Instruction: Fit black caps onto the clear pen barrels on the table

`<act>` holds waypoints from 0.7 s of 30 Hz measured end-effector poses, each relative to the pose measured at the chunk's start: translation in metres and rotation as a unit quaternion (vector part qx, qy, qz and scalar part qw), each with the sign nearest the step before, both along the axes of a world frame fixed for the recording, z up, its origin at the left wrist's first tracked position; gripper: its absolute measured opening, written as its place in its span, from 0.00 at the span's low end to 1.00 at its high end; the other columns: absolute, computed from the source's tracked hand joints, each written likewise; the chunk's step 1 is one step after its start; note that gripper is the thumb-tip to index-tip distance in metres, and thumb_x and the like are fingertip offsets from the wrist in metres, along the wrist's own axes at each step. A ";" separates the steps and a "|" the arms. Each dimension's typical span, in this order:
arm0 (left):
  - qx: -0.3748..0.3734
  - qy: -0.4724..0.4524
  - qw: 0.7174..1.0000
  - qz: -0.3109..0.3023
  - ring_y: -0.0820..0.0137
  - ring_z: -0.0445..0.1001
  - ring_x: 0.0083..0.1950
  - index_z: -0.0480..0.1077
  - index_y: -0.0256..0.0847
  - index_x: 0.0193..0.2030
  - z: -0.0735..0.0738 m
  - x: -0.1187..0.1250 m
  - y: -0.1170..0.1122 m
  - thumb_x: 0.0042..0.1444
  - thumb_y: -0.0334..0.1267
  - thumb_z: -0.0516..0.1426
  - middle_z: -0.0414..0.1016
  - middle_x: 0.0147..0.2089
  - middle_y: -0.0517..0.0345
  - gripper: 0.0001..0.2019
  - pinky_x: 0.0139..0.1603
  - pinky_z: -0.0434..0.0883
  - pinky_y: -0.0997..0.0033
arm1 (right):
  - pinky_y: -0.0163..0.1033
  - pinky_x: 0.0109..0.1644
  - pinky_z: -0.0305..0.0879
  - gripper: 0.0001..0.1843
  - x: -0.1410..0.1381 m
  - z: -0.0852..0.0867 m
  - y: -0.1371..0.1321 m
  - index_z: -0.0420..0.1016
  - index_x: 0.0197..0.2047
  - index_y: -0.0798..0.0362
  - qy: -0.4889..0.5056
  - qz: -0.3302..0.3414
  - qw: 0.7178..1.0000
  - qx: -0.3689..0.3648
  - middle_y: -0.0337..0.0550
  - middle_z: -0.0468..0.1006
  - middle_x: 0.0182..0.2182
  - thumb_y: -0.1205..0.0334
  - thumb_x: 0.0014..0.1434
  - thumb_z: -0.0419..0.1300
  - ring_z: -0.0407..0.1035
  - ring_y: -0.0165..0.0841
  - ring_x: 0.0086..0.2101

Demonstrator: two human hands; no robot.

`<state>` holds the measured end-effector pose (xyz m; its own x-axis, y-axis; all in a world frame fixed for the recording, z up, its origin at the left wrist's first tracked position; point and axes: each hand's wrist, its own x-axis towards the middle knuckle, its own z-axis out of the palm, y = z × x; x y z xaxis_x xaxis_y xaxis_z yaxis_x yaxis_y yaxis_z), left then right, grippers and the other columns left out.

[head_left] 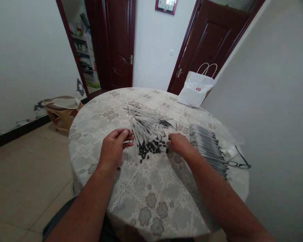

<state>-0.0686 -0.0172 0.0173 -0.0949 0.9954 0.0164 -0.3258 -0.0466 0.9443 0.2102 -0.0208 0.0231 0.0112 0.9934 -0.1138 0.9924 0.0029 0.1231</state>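
A heap of white pen barrels (146, 126) lies in the middle of the round table (141, 188), with thin black refills (165, 123) at its far right and small black caps (150, 148) at its near edge. My left hand (114, 146) hovers at the heap's left side, fingers curled and pinched on a white barrel. My right hand (179, 144) rests at the black caps, fingers curled down onto them; what they hold is hidden.
A row of assembled pens (209, 148) lies on clear plastic at the right, with black glasses (238, 164) beside it. A white paper bag (195, 90) stands at the far edge against the wall. A wooden stool (62, 112) sits on the floor at left.
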 end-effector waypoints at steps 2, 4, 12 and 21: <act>0.003 0.029 1.000 -0.003 0.63 0.80 0.39 0.76 0.37 0.41 0.002 -0.004 0.001 0.53 0.47 0.65 0.81 0.40 0.49 0.16 0.31 0.77 0.69 | 0.40 0.45 0.66 0.16 0.000 -0.006 0.000 0.80 0.50 0.57 0.000 -0.011 1.000 0.002 0.60 0.82 0.46 0.59 0.65 0.56 0.77 0.45 0.47; 0.004 0.072 0.997 -0.003 0.63 0.80 0.39 0.76 0.36 0.42 0.004 -0.009 0.002 0.53 0.47 0.65 0.81 0.40 0.48 0.16 0.31 0.77 0.68 | 0.39 0.46 0.66 0.16 0.000 -0.012 0.001 0.80 0.49 0.57 0.004 -0.015 1.000 0.001 0.60 0.83 0.46 0.59 0.66 0.56 0.77 0.44 0.47; 0.009 0.159 0.987 0.005 0.62 0.80 0.39 0.76 0.36 0.42 0.012 -0.013 -0.001 0.53 0.46 0.63 0.82 0.41 0.46 0.16 0.31 0.77 0.67 | 0.36 0.45 0.63 0.15 0.002 -0.027 -0.003 0.80 0.48 0.57 0.032 -0.015 0.999 0.008 0.57 0.83 0.47 0.61 0.66 0.54 0.77 0.41 0.48; 0.046 0.266 0.963 -0.023 0.62 0.80 0.37 0.77 0.38 0.41 0.000 -0.011 0.006 0.56 0.47 0.61 0.81 0.37 0.51 0.14 0.30 0.75 0.69 | 0.36 0.52 0.61 0.15 -0.003 -0.027 -0.012 0.76 0.51 0.55 0.101 0.010 0.989 0.111 0.53 0.80 0.48 0.58 0.70 0.54 0.73 0.38 0.50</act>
<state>-0.0795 -0.0112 0.0173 -0.0036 0.9902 0.1394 0.1981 -0.1359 0.9707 0.2073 -0.0330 -0.0038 -0.0095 0.9939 0.1096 0.9968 0.0182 -0.0781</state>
